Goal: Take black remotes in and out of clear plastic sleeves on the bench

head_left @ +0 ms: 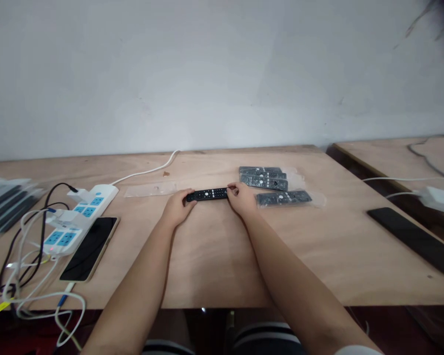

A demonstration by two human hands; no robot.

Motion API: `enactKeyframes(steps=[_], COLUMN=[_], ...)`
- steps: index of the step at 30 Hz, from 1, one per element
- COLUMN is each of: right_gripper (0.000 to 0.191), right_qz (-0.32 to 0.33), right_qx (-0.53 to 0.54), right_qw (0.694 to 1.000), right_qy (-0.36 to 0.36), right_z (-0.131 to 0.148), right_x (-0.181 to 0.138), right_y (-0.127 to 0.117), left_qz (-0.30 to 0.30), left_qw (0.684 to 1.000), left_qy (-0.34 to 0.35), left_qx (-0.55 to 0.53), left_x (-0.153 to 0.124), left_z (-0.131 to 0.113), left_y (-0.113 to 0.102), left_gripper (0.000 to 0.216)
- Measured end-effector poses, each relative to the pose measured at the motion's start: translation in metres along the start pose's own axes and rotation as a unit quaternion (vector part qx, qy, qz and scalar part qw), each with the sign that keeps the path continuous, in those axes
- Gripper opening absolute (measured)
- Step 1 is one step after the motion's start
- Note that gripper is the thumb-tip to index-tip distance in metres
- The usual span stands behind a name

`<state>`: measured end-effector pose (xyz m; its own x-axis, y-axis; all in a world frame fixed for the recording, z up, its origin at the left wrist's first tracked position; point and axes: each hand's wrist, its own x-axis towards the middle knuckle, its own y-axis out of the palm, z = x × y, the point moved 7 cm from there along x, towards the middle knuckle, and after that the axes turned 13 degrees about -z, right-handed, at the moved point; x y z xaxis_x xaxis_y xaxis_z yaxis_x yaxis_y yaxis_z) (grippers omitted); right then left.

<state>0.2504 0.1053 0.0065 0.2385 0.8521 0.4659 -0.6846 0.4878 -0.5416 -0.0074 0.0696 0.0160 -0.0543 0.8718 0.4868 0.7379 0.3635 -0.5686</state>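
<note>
A black remote control (211, 194) with white and grey buttons lies lengthwise across the middle of the wooden table, buttons up. My left hand (178, 206) grips its left end between thumb and fingers. At the opposite end, my right hand (243, 198) pinches the remote the same way. Just right of my right hand rests a bagged remote (284, 198) in clear plastic. Behind it, several more wrapped remotes (263, 178) overlap in a small pile. An empty clear plastic sleeve (150, 190) lies flat to the left of my left hand.
On the left, a white power strip (92, 212) holds plugs and tangled cables (40, 276), with a phone (90, 249) beside it. Several wrapped dark items (9, 204) lie at the far left. A long black object (414, 240) sits at right, near a gap before another table (399, 153).
</note>
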Motion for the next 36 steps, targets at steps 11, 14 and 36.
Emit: enactKeyframes(steps=[11,14,36], right_gripper=[0.027,0.029,0.044], right_qz=[-0.025,-0.037,0.078], right_qx=[0.051,0.063,-0.333], right_qw=[0.998,0.997,0.92], right_qy=[-0.007,-0.022,-0.189], right_z=[-0.001,0.005,-0.052], right_x=[0.0,-0.002,-0.004], right_y=[-0.002,-0.007,-0.109], left_qz=[-0.013,-0.017,-0.024], left_qw=[0.999,0.999,0.999], left_qy=[-0.024,-0.036,-0.013], left_qx=[-0.025,-0.034,-0.023], left_x=[0.0,0.0,0.0], left_z=[0.003,0.005,0.008], left_y=[0.0,0.0,0.001], left_gripper=[0.041,0.041,0.038])
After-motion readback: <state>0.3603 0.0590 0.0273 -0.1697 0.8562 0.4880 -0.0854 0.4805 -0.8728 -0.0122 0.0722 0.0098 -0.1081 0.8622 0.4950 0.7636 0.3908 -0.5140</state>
